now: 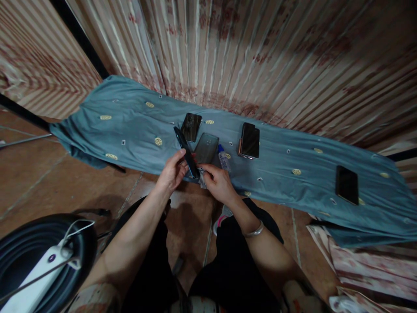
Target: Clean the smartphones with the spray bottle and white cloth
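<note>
A dark smartphone [186,153], turned nearly edge-on and tilted, is gripped by my left hand [173,171]. My right hand [219,182] has its fingers pinched close to the phone's lower end. Below those fingertips shows a small whitish scrap [203,180], like tissue or cloth; whether the pinch holds it I cannot make out. Just beyond the hands lies a translucent grey phone case [207,148]. To its right is a small clear bottle with a blue cap [223,157]. Another dark phone [191,127] with a shiny surface rests behind the held one.
Phones in a small stack [250,141] lie right of the bottle, and another phone [347,184] lies far right on the blue cloth-covered surface [137,126]. Pleated curtains [208,52] hang behind. A coiled black hose or cable [78,239] and a white power strip [35,282] are lower left.
</note>
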`<state>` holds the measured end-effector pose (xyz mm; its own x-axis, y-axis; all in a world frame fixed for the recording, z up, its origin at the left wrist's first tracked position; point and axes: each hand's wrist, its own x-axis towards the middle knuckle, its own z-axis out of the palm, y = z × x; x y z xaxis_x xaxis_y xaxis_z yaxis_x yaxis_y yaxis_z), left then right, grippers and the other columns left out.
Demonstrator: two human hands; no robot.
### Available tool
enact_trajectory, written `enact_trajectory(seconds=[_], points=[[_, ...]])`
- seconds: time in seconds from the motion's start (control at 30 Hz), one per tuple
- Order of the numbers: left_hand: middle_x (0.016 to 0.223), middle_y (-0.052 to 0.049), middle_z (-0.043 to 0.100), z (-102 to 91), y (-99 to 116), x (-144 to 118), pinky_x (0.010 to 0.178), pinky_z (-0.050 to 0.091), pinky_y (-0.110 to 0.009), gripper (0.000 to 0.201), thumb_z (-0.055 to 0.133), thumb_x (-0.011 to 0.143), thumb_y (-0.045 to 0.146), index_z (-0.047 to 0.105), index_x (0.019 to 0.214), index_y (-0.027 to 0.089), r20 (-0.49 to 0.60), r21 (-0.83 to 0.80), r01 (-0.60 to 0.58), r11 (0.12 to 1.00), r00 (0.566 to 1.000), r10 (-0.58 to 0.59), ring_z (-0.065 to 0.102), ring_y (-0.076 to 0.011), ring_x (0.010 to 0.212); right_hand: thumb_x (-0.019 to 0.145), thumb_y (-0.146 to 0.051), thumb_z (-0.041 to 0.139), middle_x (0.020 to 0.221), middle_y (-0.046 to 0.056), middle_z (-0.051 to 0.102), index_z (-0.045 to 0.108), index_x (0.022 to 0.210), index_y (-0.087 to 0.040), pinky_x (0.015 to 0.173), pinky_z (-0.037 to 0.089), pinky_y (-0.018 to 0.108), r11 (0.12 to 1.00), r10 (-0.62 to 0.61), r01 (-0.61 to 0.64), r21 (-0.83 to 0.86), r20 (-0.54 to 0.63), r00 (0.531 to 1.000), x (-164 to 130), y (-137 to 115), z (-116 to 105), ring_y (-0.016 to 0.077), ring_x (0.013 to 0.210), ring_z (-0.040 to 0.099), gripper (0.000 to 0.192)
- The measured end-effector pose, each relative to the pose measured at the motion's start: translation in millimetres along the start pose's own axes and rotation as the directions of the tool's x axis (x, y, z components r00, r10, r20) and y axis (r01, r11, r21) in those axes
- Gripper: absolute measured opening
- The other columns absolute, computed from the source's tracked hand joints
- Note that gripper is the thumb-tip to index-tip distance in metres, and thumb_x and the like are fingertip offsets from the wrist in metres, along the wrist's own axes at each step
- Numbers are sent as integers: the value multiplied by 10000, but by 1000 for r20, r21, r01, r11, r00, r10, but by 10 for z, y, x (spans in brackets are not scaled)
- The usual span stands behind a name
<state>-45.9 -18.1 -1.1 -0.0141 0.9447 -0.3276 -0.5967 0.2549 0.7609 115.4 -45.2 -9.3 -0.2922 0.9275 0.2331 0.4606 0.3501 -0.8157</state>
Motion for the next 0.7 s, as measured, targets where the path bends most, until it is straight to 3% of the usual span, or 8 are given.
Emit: enact_trajectory(seconds=[0.23,0.37,0.5,0.7], points=[[715,-4,682,-29,-46,40,729,544,-249,405,885,511,378,646,748,155,-36,5,-77,997,996,77,687,-164,809,897,-161,499,1171,33,754,715,1116,-236,1002,544,329,997,-54,57,55,-57,997,-34,-133,24,179,1107,704,317],[718,10,673,0,-48,16,669,516,-203,401,905,493,360,636,716,163,-39,10,-90,996,995,91,659,-118,747,911,-246,571,1177,58,746,704,1127,-227,1016,537,342,994,-108,109,6,-97,989,-54,-211,37,196,1117,694,254],[715,19,665,26,-71,2,636,494,-187,388,907,508,331,635,730,168,-77,4,-110,994,991,110,635,-91,690,863,-223,643,1192,71,736,684,1152,-209,1026,528,358,992,-85,76,-105,-87,993,-57,-233,61,210,1121,682,291],[691,46,647,39,-98,6,621,471,-188,381,914,521,301,652,767,176,-98,27,-128,991,987,130,612,-77,639,866,-179,598,1160,68,745,682,1139,-195,995,533,336,988,-53,40,-150,-82,995,-49,-224,62,207,1081,691,286]])
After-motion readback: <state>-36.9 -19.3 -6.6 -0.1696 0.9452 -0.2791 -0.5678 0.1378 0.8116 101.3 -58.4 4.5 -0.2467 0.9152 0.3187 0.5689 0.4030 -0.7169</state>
